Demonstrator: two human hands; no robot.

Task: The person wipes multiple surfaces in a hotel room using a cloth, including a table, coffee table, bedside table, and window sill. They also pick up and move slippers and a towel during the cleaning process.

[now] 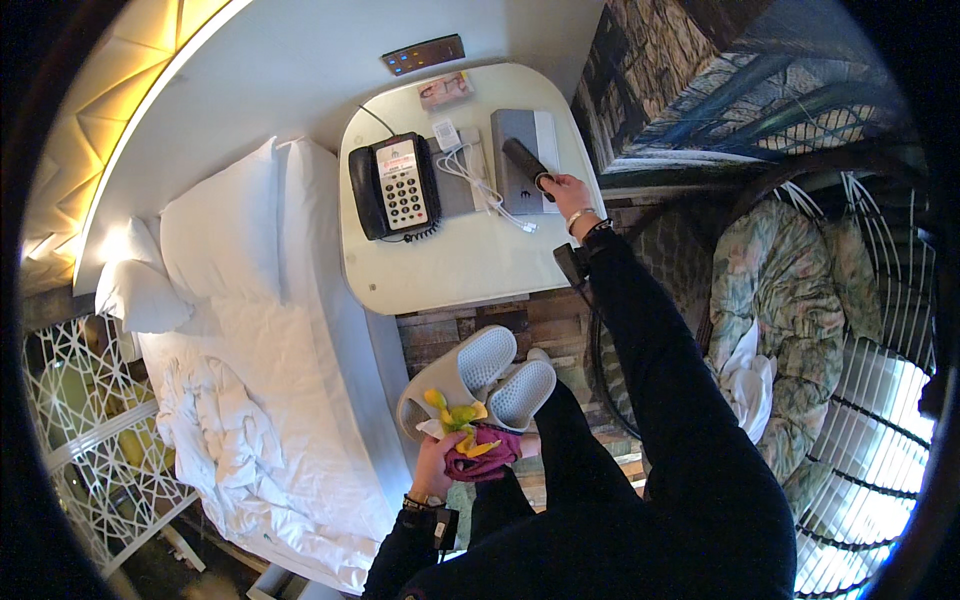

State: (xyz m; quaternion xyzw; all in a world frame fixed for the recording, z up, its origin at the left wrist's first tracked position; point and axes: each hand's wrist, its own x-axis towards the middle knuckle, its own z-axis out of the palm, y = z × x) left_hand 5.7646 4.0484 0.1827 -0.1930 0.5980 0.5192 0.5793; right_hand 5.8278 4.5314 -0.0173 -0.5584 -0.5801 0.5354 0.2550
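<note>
My left hand (434, 470) is closed around a bundled maroon cloth (490, 455). Yellow-green petals, like those of a flower (455, 412), stick out over the cloth. Just beyond is a pair of pale grey slippers (462, 372) with dotted insoles; I cannot tell whether the hand carries them too. My right hand (568, 196) reaches over the right side of a pale rounded table (440, 285). Its fingers grip the lower end of a slim black stick-like object (525, 165), perhaps a remote, above a grey folder (512, 130).
A black desk phone (400, 188), a white charging cable (470, 178) and a small box (446, 90) occupy the table. On the left stands a bed (290, 400) with rumpled white bedding. A hanging-style chair with a patterned cushion (775, 290) is at right.
</note>
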